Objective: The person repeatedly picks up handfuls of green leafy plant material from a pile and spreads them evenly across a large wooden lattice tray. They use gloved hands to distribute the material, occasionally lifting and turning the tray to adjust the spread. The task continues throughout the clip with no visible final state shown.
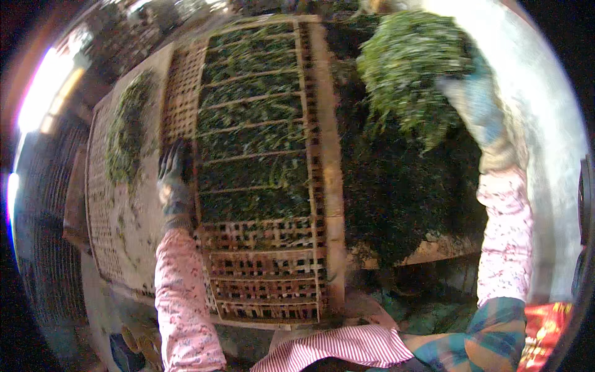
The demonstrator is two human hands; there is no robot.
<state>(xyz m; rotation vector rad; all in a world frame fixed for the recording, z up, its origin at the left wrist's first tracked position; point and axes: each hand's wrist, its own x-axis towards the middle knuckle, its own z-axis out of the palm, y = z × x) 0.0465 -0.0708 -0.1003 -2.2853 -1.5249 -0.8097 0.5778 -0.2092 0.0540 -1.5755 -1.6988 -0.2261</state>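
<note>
My right hand (465, 90), in a work glove, grips a thick bunch of green leafy plants (411, 69) at the upper right. The picture is blurred there, and leaves hide the fingertips. My left hand (173, 174), also gloved, is at the left side of a slatted grid tray (304, 135), its fingers apart and nothing seen in them. I cannot tell whether it touches the tray. Dark green leaves (251, 139) fill most of the tray's rows between thin crossbars. The grid at the near end (265, 265) shows bare slots.
Left of the tray, a loose leafy clump (130, 130) lies on a pale flat surface (151, 223). A dark heap of foliage (409, 195) sits to the right, beside a pale wall (548, 139). Corrugated material (51, 200) stands at the far left. A red printed item (544, 330) is at the lower right.
</note>
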